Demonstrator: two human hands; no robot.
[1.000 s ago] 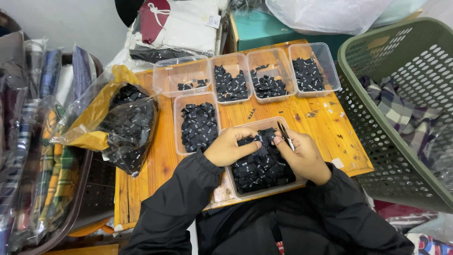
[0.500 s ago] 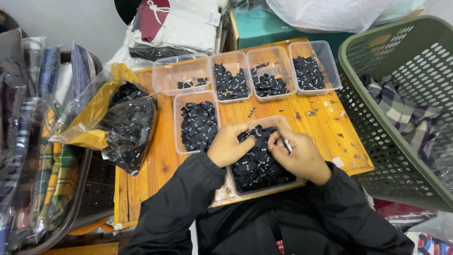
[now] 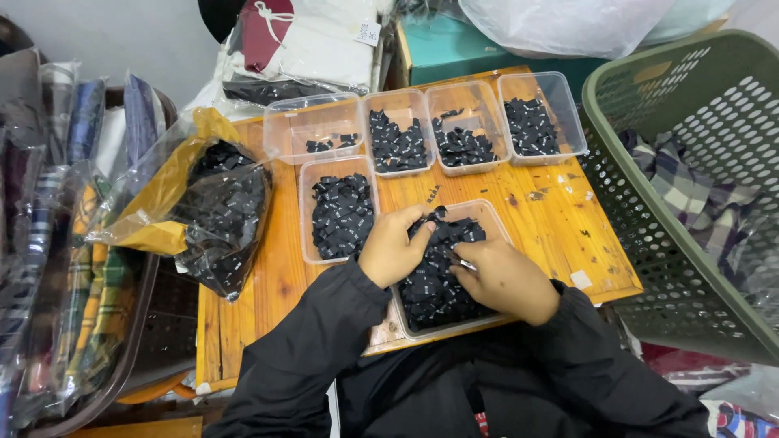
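Over the near tray (image 3: 497, 225), the left hand (image 3: 395, 247) pinches one small black label (image 3: 439, 216) from the heap; the right hand (image 3: 505, 280) grips thin tweezers (image 3: 461, 261). Labels look light, limp; take them by an edge.

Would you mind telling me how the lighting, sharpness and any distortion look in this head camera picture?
Head view: soft, even light with only faint shadows under the clear plastic trays; mild glare on the clear plastic bag of black pieces; the left hand and right hand are sharp, without motion blur; the green plastic laundry basket bulges at the edge, showing wide-angle distortion.
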